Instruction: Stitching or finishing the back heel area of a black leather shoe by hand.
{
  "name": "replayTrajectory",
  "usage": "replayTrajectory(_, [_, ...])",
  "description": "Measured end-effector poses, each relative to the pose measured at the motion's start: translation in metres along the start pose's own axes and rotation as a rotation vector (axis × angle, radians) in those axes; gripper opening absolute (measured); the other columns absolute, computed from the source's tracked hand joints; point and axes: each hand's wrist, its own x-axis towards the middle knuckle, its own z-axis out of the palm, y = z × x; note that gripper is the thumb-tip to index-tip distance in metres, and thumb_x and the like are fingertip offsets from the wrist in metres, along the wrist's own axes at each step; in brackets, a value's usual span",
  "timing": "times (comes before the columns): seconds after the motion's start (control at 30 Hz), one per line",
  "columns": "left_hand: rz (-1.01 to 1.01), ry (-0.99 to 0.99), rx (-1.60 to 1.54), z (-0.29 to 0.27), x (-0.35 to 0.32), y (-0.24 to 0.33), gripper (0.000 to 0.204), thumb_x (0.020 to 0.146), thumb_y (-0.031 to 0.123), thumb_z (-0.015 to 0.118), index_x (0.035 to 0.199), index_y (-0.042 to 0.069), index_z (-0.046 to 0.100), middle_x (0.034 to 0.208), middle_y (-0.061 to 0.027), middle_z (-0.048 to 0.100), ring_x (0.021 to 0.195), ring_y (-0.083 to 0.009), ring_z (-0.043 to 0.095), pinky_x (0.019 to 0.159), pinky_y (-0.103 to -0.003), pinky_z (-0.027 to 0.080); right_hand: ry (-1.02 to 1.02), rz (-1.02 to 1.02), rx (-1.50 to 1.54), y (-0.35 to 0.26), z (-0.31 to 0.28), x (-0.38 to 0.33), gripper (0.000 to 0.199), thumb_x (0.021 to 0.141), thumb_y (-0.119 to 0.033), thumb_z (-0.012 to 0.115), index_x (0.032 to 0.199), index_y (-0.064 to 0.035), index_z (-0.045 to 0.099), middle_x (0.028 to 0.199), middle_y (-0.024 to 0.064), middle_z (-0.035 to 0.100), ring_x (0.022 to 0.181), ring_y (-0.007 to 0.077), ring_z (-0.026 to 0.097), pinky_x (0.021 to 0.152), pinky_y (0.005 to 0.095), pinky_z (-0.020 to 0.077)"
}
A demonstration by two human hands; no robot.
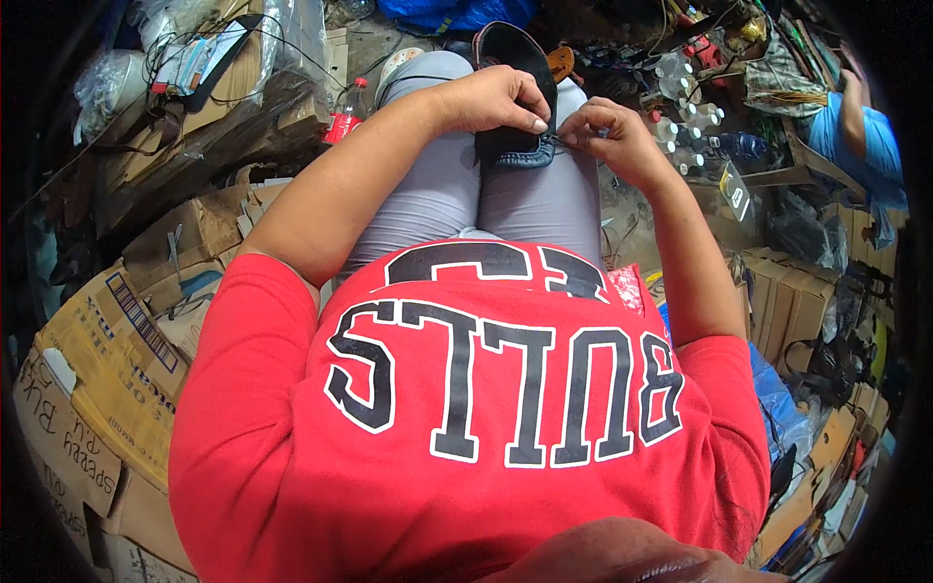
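Observation:
A dark blue shoe lies on my knees, toe end toward me, its black inside facing up. My left hand grips the shoe's near edge with the thumb on its side. My right hand pinches something thin, like a thread or needle, at the shoe's right edge; it is too small to make out. Both forearms reach forward over my grey trousers and red shirt.
Flattened cardboard boxes pile up on my left. A red-labelled plastic bottle stands beside my left knee. Small bottles and tools crowd the ground ahead right. Another person's arm in a blue sleeve shows at far right. More boxes sit right.

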Motion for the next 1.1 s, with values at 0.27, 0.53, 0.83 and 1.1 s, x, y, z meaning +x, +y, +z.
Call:
replayTrajectory(0.27, [-0.025,-0.126,0.046,-0.006,-0.001,0.007,0.024,0.082,0.018,0.064,0.102,0.005,0.068,0.082,-0.0035,0.052,0.083,-0.0154,0.052,0.078,-0.026,0.040,0.173,-0.106,-0.082,-0.004,0.016,-0.021,0.020,0.073,0.001,0.066,0.089,-0.0088,0.070,0.084,0.0045,0.060,0.076,0.0143,0.060,0.067,0.0245,0.0475])
replayTrajectory(0.53, [-0.012,-0.141,0.140,-0.008,-0.003,0.012,0.022,0.079,0.012,0.066,0.099,0.005,0.068,0.083,-0.0053,0.051,0.088,-0.0172,0.054,0.081,-0.028,0.042,0.060,-0.241,-0.862,-0.051,0.020,-0.023,0.018,0.074,-0.004,0.055,0.088,-0.0109,0.065,0.081,0.0097,0.056,0.079,0.0284,0.058,0.073,0.0383,0.0422])
replayTrajectory(0.83, [-0.089,-0.062,0.167,-0.008,0.003,0.009,0.024,0.068,0.005,0.073,0.092,0.004,0.068,0.089,-0.0065,0.058,0.086,-0.0194,0.059,0.079,-0.031,0.047,-0.039,-0.308,-0.890,-0.053,0.018,-0.003,0.015,0.076,-0.003,0.054,0.085,-0.0062,0.065,0.084,0.0106,0.055,0.083,0.0282,0.057,0.077,0.0388,0.0419])
replayTrajectory(1.1, [0.099,0.034,0.215,-0.003,0.006,-0.008,0.025,0.066,0.008,0.075,0.091,0.006,0.068,0.086,-0.0078,0.066,0.082,-0.0194,0.063,0.074,-0.030,0.049,-0.013,-0.269,-0.840,-0.050,0.021,0.003,0.020,0.075,-0.004,0.054,0.089,-0.0093,0.067,0.080,0.0122,0.059,0.079,0.0311,0.060,0.070,0.0401,0.0465])
